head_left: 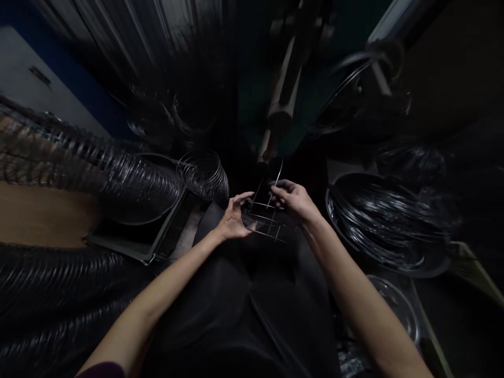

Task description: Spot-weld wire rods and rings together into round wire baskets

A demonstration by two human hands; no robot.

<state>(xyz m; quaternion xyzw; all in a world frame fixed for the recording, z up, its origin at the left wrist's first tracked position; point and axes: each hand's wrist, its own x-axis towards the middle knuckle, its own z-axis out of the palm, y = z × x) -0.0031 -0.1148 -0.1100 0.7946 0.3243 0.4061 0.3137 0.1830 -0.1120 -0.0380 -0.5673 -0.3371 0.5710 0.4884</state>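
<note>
A small grid of thin metal wires (263, 205) is held over my lap, several wires crossing one another. My left hand (234, 218) grips its left side, the thumb low and the fingers curled over the top. My right hand (294, 200) pinches a thin wire (280, 170) that slants up past the fingertips. Whether this wire is joined to the grid, I cannot tell. Just beyond both hands, the pointed end of a machine part (266, 144) reaches down toward the wires.
At left lie long stacks of wire rings (137, 176), a dark green crate (157, 239) and a loose wire coil (205, 173). To the right, a round basin (329, 202) holds many dark wire pieces (378, 220). Below it is a clear round rim (409, 307).
</note>
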